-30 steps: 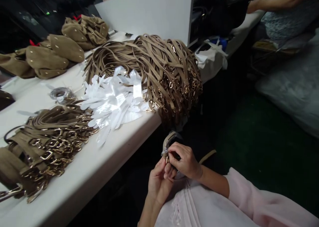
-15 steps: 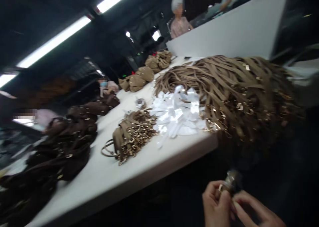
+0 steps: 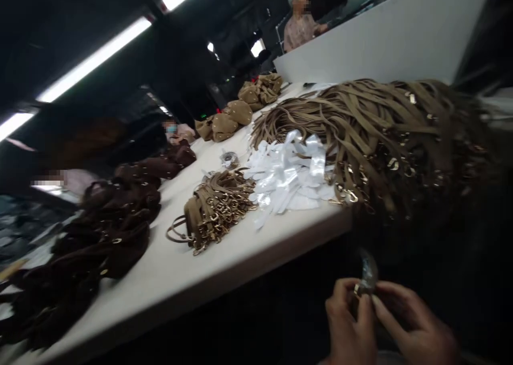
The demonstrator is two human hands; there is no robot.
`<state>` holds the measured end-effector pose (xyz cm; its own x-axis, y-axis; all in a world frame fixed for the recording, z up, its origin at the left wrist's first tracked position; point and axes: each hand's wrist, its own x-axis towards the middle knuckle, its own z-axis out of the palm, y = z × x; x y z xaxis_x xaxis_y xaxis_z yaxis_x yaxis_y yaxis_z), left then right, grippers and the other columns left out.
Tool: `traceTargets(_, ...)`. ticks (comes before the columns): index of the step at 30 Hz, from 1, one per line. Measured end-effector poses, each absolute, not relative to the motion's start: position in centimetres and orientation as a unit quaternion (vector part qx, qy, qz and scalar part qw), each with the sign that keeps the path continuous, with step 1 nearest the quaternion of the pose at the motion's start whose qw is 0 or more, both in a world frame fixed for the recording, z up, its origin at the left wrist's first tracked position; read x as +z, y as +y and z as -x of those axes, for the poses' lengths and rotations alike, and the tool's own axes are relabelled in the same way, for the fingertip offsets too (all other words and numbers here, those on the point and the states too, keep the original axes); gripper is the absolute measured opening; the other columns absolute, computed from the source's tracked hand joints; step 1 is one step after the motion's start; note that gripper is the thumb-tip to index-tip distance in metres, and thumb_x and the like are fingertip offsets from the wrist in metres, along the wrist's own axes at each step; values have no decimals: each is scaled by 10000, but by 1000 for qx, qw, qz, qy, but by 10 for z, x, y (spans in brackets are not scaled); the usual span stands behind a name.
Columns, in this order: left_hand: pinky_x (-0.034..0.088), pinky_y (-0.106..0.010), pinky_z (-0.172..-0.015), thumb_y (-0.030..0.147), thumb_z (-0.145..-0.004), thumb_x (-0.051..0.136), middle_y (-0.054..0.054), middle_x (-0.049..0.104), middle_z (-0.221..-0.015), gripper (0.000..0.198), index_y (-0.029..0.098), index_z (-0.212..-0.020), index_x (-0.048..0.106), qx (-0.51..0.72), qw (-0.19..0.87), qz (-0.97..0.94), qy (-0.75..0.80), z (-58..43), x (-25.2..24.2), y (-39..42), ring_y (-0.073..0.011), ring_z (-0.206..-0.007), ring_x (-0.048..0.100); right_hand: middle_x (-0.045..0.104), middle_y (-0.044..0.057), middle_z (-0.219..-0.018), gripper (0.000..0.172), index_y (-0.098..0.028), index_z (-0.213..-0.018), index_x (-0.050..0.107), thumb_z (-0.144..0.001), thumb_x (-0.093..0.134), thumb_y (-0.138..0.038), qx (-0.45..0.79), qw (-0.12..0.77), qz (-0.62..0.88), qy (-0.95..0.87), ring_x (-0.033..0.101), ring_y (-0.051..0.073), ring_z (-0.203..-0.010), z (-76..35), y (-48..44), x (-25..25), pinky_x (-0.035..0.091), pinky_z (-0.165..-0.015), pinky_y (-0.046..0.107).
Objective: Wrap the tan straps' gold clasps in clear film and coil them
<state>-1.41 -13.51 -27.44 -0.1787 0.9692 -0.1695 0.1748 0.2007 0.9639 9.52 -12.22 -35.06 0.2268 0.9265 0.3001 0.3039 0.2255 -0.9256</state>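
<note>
Below the table edge, my left hand [image 3: 350, 325] and my right hand [image 3: 414, 325] meet with fingers pinched on the end of a tan strap [image 3: 366, 274] with a gold clasp, part wrapped in clear film. A big heap of tan straps with gold clasps [image 3: 385, 135] hangs over the table's near right edge. White and clear plastic wraps [image 3: 290, 175] lie beside it. A smaller bundle of folded tan straps [image 3: 214, 207] sits left of the wraps.
The white table [image 3: 168, 279] runs away to the far right. Dark brown bags [image 3: 104, 237] pile up at the left, tan bags [image 3: 236, 114] at the far end, and a small tape roll [image 3: 230, 159] lies between. A white panel [image 3: 380, 44] stands behind the straps. Other people sit beyond.
The view swung up and left from my lap to the table and room. My hands stay joined on the strap end, now low at the right.
</note>
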Motion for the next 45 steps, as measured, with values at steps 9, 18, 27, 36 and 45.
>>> traceTargets(9,559,-276,-715,295,-906,570,-75,724,-973,200,197,-1073,620,415,356,-566,618,26,-296,-139,-200,-829,705,675,54,-872,112,-187,-979,647,-918,558,-156,253,537,485,-642,662,160,-794,-101,-119,-309,560,-741,270)
traceTargets(18,566,-282,-737,263,-894,592,-79,725,-994,194,200,-1075,625,397,325,-606,608,31,-295,-146,-209,-844,714,644,19,-789,62,-173,-838,662,-881,633,-207,396,497,468,-614,620,123,-706,-115,-115,-297,515,-643,221)
traceTargets(27,540,-245,-634,364,-877,630,-43,700,-846,287,185,-1100,606,406,453,-508,610,32,-295,-156,-166,-713,662,589,0,-727,83,-167,-811,580,-889,553,-161,296,425,437,-736,537,110,-635,-129,-118,-298,413,-612,238)
traceTargets(36,556,-313,-734,352,-898,597,-87,717,-985,262,182,-1096,620,390,417,-539,619,28,-295,-151,-217,-838,690,572,-3,-700,119,-175,-774,538,-893,540,-185,337,461,484,-663,512,104,-594,-109,-138,-307,401,-556,228)
traceTargets(45,463,-264,-619,154,-935,501,-26,636,-722,151,190,-871,634,333,174,-764,524,37,-305,-144,-166,-637,586,585,8,-805,42,-183,-886,567,-861,599,-174,376,489,512,-598,578,110,-685,-107,-141,-317,511,-624,211)
